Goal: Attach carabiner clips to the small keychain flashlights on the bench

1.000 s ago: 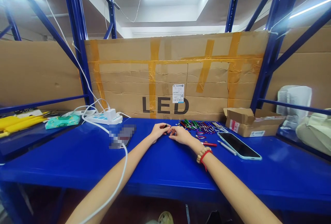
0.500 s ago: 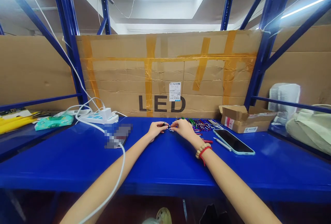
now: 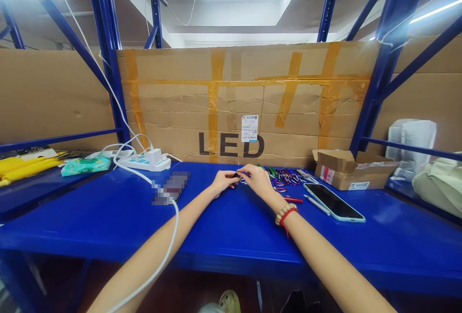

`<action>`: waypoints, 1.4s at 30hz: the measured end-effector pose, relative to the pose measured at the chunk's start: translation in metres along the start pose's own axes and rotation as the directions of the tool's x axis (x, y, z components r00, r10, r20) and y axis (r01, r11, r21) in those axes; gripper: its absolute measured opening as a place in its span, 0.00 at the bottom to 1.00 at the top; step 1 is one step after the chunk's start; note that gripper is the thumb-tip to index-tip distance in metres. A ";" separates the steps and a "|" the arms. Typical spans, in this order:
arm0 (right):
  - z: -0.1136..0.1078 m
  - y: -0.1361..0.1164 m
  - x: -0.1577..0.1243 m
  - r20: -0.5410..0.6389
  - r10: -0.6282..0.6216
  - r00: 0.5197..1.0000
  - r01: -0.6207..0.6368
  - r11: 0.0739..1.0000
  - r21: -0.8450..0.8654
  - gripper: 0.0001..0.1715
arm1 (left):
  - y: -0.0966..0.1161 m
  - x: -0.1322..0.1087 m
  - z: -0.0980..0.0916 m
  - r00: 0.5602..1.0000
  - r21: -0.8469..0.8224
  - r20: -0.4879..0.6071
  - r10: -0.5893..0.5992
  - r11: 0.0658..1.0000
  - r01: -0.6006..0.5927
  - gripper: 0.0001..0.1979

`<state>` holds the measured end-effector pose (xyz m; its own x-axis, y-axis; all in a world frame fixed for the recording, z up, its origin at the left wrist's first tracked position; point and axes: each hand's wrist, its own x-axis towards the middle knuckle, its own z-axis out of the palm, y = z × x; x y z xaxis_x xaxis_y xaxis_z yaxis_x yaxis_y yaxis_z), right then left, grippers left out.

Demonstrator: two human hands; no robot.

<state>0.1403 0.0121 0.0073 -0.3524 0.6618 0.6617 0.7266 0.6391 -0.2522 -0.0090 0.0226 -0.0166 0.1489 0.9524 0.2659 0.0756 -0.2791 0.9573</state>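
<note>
Above the blue tabletop (image 3: 202,236), my left hand (image 3: 222,182) pinches a small dark piece (image 3: 237,175), too small to name. Fingertip to fingertip with it, my right hand (image 3: 257,181) is closed in a pinch at the same piece. Whether it grips that piece or a part joined to it is hidden. Behind and right of my right hand lies a pile of small metallic pieces (image 3: 287,175) in green, purple, red and silver, some with rings. A red stick-like piece (image 3: 294,200) lies by my right wrist, near a white pen (image 3: 317,205).
A phone (image 3: 334,202) lies right of the pen, before an open cardboard box (image 3: 352,171). On the left are a blurred-out phone-like object (image 3: 175,188), a white power strip (image 3: 144,162) and a tissue pack (image 3: 86,165). A white cable (image 3: 169,243) crosses my left forearm.
My hands have drawn closer together, and the small dark piece shows less between the fingers. The whole view has shifted slightly, with the scene moving right.
</note>
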 end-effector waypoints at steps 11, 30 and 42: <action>-0.002 -0.004 -0.002 0.061 -0.011 0.998 0.009 0.999 0.032 0.06 | -0.004 0.004 -0.003 1.000 -0.078 0.007 -0.027 0.997 0.028 0.11; -0.020 0.004 0.002 -0.191 0.122 0.974 -0.088 0.980 0.180 0.14 | -0.009 0.007 0.003 0.998 -0.153 -0.025 0.053 0.987 -0.057 0.12; -0.021 -0.015 -0.003 0.150 -0.103 0.983 0.130 0.975 -0.181 0.09 | -0.008 0.008 0.000 0.992 -0.073 -0.086 0.092 0.992 -0.099 0.09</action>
<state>0.1427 -0.0076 0.0242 -0.5103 0.6436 0.5705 0.7692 0.6382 -0.0319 -0.0081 0.0326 -0.0218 0.0694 0.9296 0.3620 -0.0115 -0.3621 0.9321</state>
